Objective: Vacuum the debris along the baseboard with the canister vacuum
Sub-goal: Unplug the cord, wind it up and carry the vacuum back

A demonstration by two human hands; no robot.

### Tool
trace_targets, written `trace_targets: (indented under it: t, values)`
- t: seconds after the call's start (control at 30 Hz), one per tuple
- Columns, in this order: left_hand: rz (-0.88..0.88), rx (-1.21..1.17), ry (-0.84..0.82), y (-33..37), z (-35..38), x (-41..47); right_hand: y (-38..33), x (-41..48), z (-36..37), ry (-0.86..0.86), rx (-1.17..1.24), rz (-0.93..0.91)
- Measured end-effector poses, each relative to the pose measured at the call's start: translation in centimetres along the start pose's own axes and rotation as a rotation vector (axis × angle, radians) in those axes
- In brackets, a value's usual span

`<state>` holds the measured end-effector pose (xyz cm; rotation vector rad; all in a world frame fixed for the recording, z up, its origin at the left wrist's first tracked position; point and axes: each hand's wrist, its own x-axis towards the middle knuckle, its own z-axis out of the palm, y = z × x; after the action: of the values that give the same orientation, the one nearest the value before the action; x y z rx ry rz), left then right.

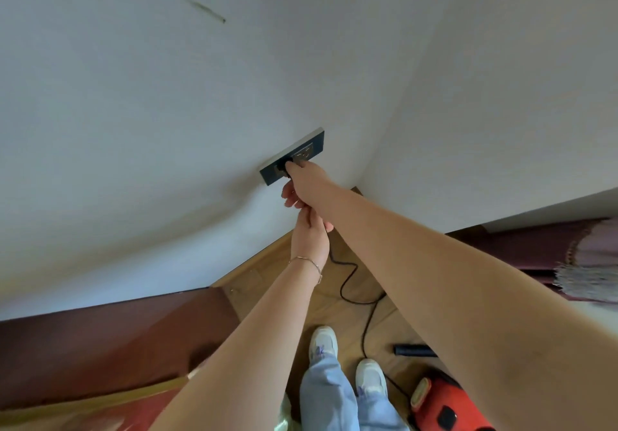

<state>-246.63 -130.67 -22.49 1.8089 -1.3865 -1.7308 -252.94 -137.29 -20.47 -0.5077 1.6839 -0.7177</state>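
A dark wall socket plate [311, 145] sits low on the white wall near the corner. My right hand [302, 180] is closed on a black plug [285, 164] pressed against the socket. Just below, my left hand [309, 233] pinches the black power cord [349, 280]. The cord snakes over the wooden floor back to the red canister vacuum [444, 404] at the bottom right. A black nozzle tube [414, 350] lies on the floor beside the vacuum. The wooden baseboard [254, 262] runs along the wall's foot; I can make out no debris.
Dark red wooden furniture [100, 337] stands at the left against the wall. A maroon cloth with a fringe [582, 263] hangs at the right. My two white shoes [347, 360] stand on the wooden floor between them.
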Motion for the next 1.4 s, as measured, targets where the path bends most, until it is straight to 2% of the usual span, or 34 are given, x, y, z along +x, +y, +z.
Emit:
trace_targets:
  t: [0.1,0.23,0.37,0.47,0.6,0.8,0.93,1.07,1.23,1.4]
  values:
    - [0.044,-0.035,0.025,-0.4,0.0,-0.6,0.9,0.4,-0.1,0.034,0.007,-0.083]
    - [0.014,-0.079,0.0,-0.3,-0.1,-0.6,0.9,0.4,0.2,0.037,-0.061,-0.147]
    - [0.009,-0.08,-0.005,-0.2,-0.5,-0.7,1.0,0.4,0.5,0.081,-0.015,-0.114]
    - [0.041,-0.072,-0.015,-0.4,-0.5,-0.9,0.9,0.2,0.3,0.064,0.007,-0.075]
    - [0.085,-0.027,-0.039,-1.6,-0.3,-1.1,1.4,0.4,0.0,0.034,-0.053,-0.186]
    - [0.085,0.036,-0.085,-3.5,0.5,-2.4,1.4,0.1,-0.7,-0.091,0.16,-0.041]
    - [0.084,0.076,-0.097,-5.1,0.5,-3.8,2.1,0.1,-0.9,-0.09,0.144,-0.082]
    - [0.082,-0.012,-0.096,-5.4,0.7,-5.6,3.0,-0.2,-1.2,-0.097,0.116,-0.16]
    - [0.147,0.025,-0.05,-5.1,1.0,-7.0,4.2,-0.9,-1.1,-0.049,0.051,-0.261]
    - [0.15,0.012,0.015,-5.2,0.8,-7.5,4.7,-1.1,-0.4,0.012,0.076,-0.272]
